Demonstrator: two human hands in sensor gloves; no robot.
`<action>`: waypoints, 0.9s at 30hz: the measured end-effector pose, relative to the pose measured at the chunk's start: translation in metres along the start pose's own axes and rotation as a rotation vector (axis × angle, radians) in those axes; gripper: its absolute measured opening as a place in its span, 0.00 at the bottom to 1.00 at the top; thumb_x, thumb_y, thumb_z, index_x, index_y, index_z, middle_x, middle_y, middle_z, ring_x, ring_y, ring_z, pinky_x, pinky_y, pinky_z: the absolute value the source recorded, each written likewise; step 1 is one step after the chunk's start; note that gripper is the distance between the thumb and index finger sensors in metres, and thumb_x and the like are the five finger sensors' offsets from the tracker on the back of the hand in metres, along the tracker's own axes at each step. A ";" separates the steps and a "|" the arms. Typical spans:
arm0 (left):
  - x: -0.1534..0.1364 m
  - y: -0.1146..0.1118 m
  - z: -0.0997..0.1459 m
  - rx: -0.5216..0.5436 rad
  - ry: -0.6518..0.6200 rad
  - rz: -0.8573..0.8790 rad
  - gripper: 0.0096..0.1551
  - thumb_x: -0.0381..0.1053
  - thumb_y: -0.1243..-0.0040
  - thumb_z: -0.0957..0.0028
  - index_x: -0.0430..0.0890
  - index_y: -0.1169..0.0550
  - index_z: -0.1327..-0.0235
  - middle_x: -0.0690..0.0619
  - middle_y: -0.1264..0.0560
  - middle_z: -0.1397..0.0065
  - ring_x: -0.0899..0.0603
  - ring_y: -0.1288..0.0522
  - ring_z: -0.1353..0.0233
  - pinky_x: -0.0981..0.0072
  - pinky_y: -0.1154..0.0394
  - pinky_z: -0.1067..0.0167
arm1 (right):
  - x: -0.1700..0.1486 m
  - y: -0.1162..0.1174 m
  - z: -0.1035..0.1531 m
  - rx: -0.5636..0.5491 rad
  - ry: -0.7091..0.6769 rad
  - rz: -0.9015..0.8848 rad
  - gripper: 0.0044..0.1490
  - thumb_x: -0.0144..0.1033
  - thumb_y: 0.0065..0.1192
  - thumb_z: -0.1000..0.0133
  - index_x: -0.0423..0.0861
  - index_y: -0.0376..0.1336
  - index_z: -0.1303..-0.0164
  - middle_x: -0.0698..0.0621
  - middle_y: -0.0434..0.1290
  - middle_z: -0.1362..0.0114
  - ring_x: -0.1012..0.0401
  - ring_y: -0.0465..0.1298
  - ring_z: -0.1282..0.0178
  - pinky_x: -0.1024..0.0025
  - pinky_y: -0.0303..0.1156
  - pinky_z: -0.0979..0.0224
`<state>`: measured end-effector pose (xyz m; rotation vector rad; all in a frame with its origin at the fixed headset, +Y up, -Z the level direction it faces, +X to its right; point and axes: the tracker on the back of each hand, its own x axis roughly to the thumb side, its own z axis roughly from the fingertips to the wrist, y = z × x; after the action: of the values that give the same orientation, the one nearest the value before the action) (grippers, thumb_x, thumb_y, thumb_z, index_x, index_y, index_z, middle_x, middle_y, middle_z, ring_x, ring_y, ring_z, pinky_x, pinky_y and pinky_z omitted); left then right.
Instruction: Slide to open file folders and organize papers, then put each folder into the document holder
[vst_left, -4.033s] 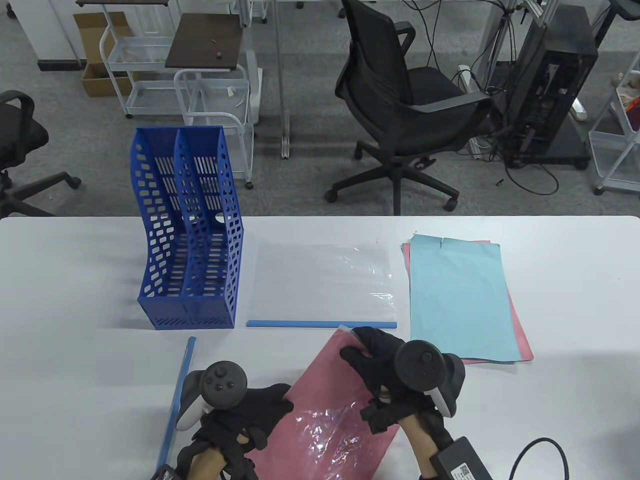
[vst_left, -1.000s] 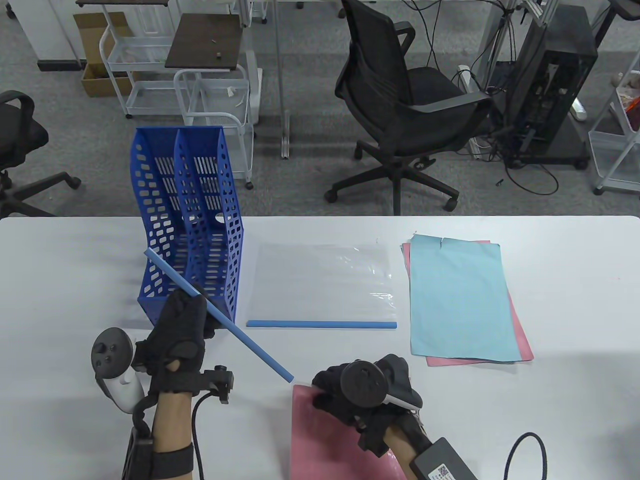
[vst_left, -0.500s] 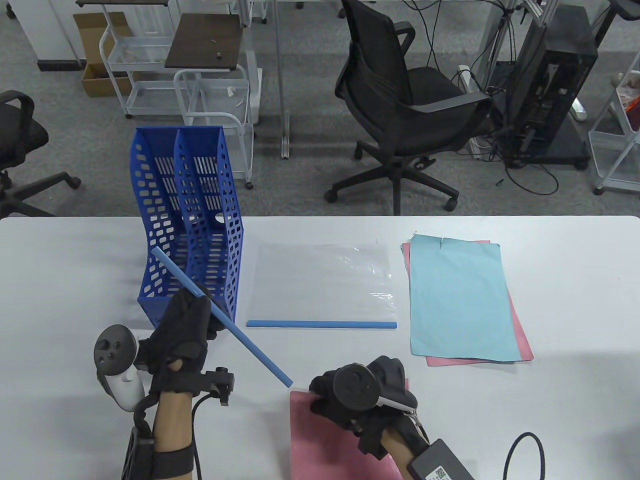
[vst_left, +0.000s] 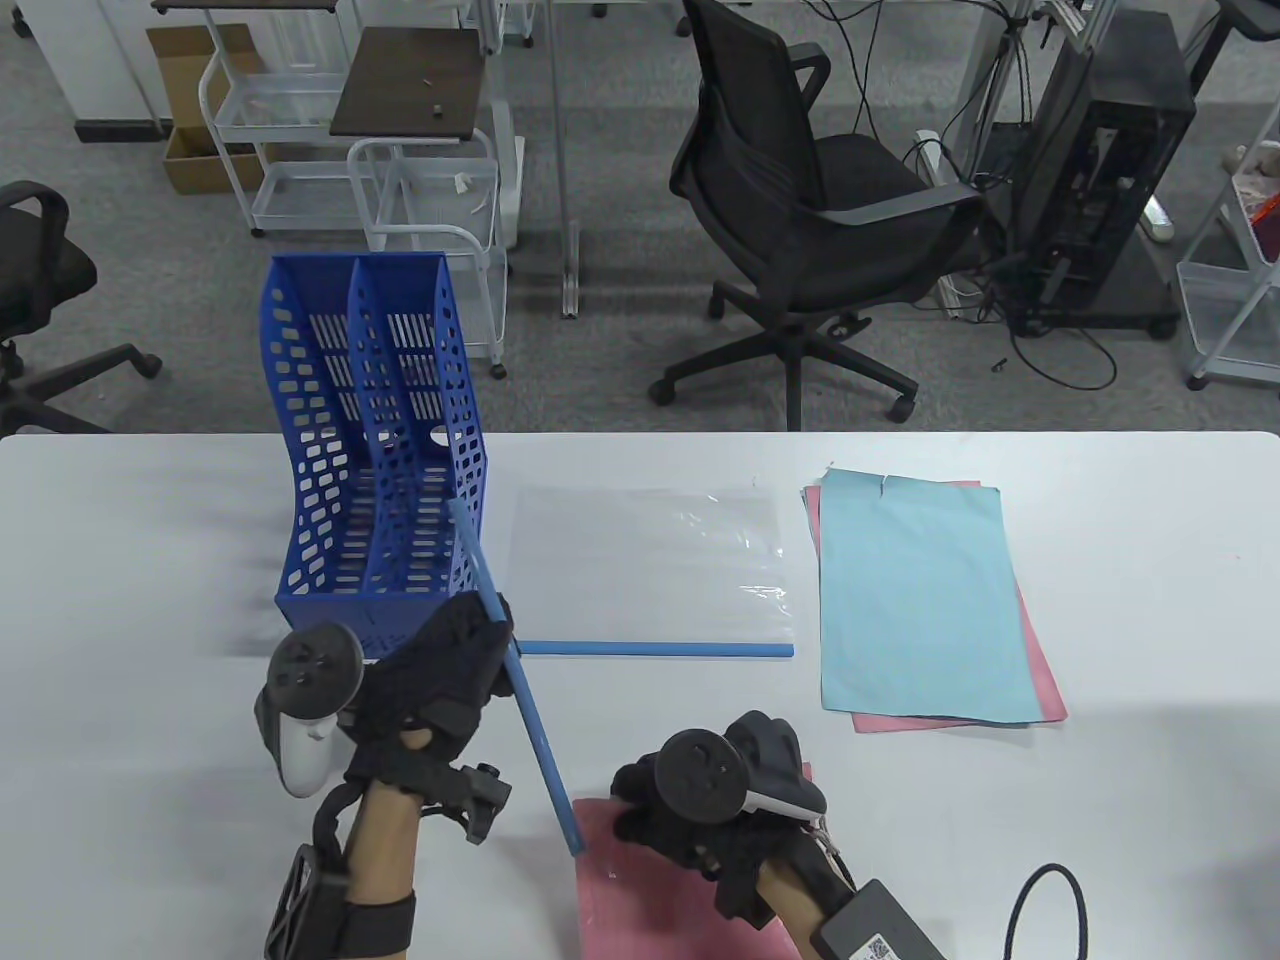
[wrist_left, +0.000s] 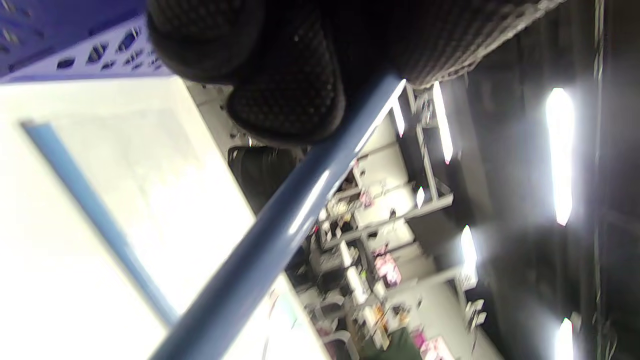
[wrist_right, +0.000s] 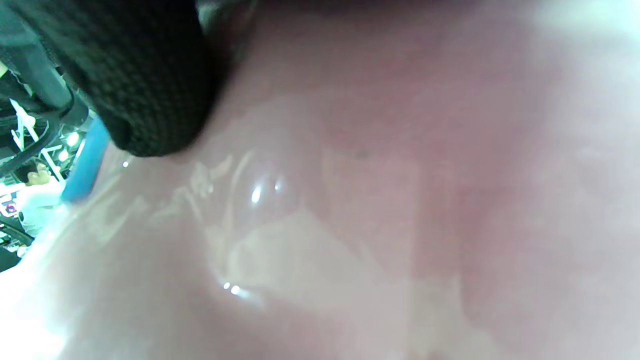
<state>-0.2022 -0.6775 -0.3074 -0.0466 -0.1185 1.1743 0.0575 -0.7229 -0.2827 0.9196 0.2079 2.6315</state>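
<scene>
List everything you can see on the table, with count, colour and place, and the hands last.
document holder: one, blue, table's left rear
slide bar: one, blue, gripped by the left hand
folder with pink paper: one, clear, front edge
second folder: one, clear with blue bar, centre
loose papers: a stack, light blue over pink, right
office chair: one, black, behind table
left hand: grips the slide bar
right hand: holds the folder's top edge

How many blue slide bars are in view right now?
2. One blue slide bar is gripped by the left hand, its lower end at the pink folder; the other lies along the clear folder's near edge.
</scene>
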 end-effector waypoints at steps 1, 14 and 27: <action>0.001 -0.008 -0.002 -0.024 0.006 -0.026 0.27 0.57 0.35 0.52 0.48 0.18 0.40 0.50 0.15 0.47 0.48 0.11 0.60 0.60 0.14 0.61 | -0.002 0.000 0.000 -0.004 0.015 -0.007 0.25 0.51 0.73 0.61 0.53 0.76 0.55 0.56 0.85 0.59 0.60 0.83 0.65 0.58 0.80 0.42; 0.001 -0.089 -0.013 -0.503 0.061 -0.237 0.26 0.55 0.32 0.52 0.47 0.15 0.42 0.47 0.14 0.50 0.45 0.12 0.62 0.55 0.16 0.61 | -0.073 -0.046 0.027 -0.322 0.403 -0.373 0.24 0.51 0.71 0.59 0.51 0.78 0.58 0.55 0.86 0.63 0.62 0.83 0.70 0.61 0.82 0.47; -0.003 -0.087 -0.013 -0.558 0.044 -0.326 0.26 0.56 0.32 0.51 0.49 0.16 0.41 0.48 0.14 0.47 0.43 0.13 0.57 0.52 0.17 0.55 | -0.088 -0.059 0.038 -0.405 0.431 -0.405 0.24 0.51 0.70 0.58 0.52 0.77 0.56 0.55 0.85 0.61 0.62 0.82 0.68 0.60 0.81 0.45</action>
<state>-0.1224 -0.7132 -0.3117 -0.5264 -0.3977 0.7863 0.1616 -0.6994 -0.3182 0.1498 -0.0369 2.3267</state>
